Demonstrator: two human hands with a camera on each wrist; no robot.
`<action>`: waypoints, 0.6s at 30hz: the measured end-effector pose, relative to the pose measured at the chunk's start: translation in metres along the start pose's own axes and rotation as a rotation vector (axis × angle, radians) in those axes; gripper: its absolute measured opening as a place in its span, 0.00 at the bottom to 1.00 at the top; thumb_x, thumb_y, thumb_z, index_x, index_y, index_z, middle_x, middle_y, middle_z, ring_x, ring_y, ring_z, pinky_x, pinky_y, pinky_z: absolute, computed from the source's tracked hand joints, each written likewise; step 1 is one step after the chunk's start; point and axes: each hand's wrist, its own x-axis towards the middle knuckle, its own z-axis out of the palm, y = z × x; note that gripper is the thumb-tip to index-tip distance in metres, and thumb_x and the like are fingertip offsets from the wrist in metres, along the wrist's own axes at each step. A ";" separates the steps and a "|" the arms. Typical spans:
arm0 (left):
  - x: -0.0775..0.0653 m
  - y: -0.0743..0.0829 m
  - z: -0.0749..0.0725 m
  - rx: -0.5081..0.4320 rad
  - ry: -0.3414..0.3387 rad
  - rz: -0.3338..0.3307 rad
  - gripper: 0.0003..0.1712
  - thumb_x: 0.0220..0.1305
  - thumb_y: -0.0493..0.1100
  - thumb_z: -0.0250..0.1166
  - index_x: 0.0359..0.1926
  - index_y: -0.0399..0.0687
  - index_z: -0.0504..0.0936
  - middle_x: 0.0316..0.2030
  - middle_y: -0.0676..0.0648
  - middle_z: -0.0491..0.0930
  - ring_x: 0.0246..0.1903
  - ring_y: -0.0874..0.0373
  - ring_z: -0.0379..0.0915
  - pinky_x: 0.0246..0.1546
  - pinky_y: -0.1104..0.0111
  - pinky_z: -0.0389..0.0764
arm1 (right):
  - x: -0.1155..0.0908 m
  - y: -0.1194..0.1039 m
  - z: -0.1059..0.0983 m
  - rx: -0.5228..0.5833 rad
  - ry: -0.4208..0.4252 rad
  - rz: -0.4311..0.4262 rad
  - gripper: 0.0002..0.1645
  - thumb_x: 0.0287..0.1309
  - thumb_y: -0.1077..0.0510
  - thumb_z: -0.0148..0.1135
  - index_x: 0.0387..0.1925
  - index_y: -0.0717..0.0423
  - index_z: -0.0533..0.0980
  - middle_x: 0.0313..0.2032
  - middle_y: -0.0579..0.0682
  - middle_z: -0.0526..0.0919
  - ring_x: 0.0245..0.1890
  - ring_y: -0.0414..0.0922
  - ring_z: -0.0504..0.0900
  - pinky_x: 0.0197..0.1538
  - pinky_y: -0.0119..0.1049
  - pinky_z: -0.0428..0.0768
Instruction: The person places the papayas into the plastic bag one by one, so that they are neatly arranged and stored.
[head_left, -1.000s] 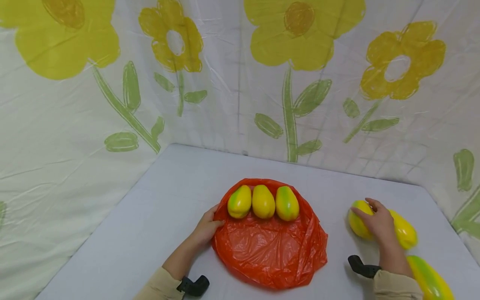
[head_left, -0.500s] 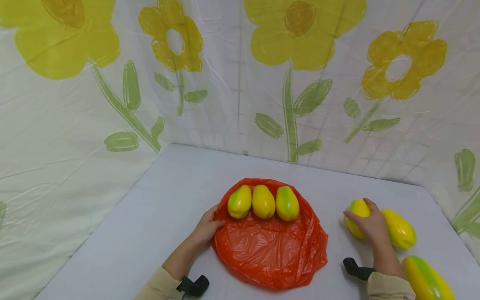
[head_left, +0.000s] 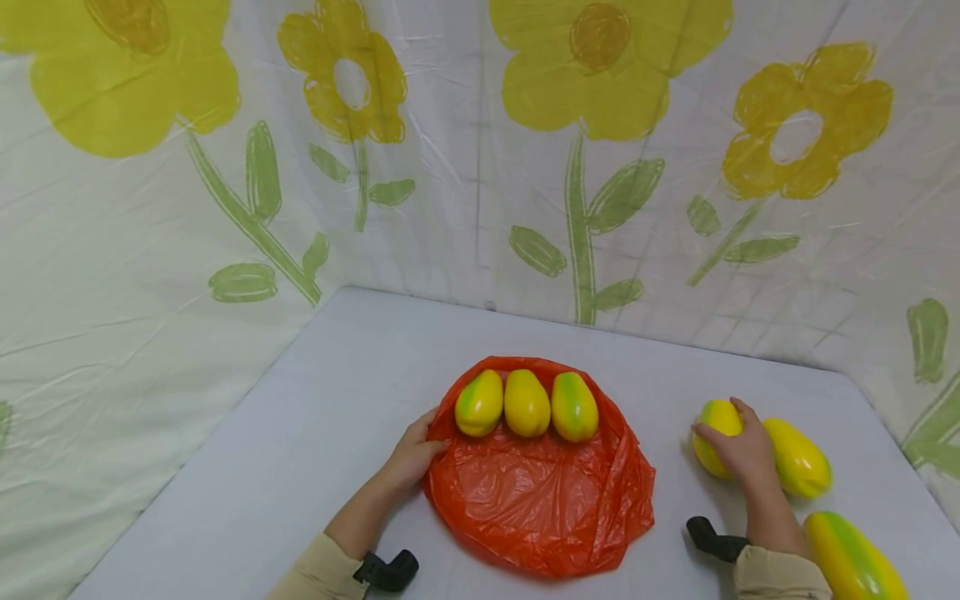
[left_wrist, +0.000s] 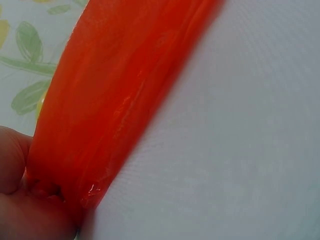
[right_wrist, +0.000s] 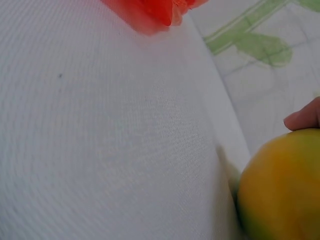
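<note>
My left hand [head_left: 411, 454] pinches the left rim of a red plastic bag [head_left: 525, 508] that lies spread open on the table. In the left wrist view, thumb and finger hold the bag's edge [left_wrist: 100, 115]. Three yellow-green papayas [head_left: 527, 404] sit in a row at the far side inside the bag. Over on the right, my right hand [head_left: 750, 446] grips another papaya [head_left: 715, 433], thumb on its near-left side and fingers over its far side. The right wrist view has this papaya [right_wrist: 285, 190] at its lower right, with one fingertip on top.
Just right of the right hand lies a papaya [head_left: 797, 458]. One more papaya [head_left: 855, 558] rests nearer, beside the right sleeve. The white table [head_left: 300, 400] ends at a hanging sheet [head_left: 450, 233] printed with yellow flowers.
The right hand has shifted slightly left with the papaya, which now stands apart from the one beside it. The left hand, bag and three papayas in it stay put.
</note>
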 end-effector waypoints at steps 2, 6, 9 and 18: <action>0.000 0.000 0.000 -0.001 0.001 -0.005 0.33 0.64 0.31 0.47 0.70 0.40 0.53 0.67 0.38 0.60 0.62 0.44 0.64 0.56 0.57 0.75 | 0.000 0.000 0.000 0.001 0.001 0.001 0.55 0.57 0.40 0.54 0.72 0.55 0.34 0.69 0.70 0.44 0.61 0.66 0.53 0.63 0.65 0.60; 0.001 0.001 0.000 -0.006 -0.001 -0.010 0.33 0.64 0.31 0.47 0.70 0.41 0.53 0.67 0.39 0.61 0.61 0.45 0.65 0.54 0.58 0.76 | 0.000 0.000 0.000 0.001 0.003 0.007 0.56 0.57 0.39 0.54 0.72 0.56 0.33 0.69 0.70 0.44 0.61 0.66 0.53 0.63 0.65 0.59; 0.001 0.001 0.000 -0.009 -0.006 -0.008 0.33 0.64 0.32 0.47 0.70 0.41 0.53 0.67 0.38 0.61 0.60 0.46 0.66 0.54 0.59 0.77 | -0.001 -0.002 0.000 0.006 0.004 0.025 0.57 0.57 0.38 0.53 0.72 0.56 0.32 0.69 0.71 0.43 0.61 0.66 0.52 0.63 0.65 0.59; 0.000 0.002 0.000 0.002 0.003 -0.014 0.33 0.64 0.32 0.47 0.70 0.40 0.54 0.67 0.38 0.60 0.62 0.44 0.64 0.55 0.58 0.76 | -0.005 -0.011 -0.003 0.080 0.006 0.045 0.58 0.56 0.35 0.53 0.72 0.52 0.31 0.70 0.68 0.41 0.61 0.65 0.52 0.64 0.64 0.59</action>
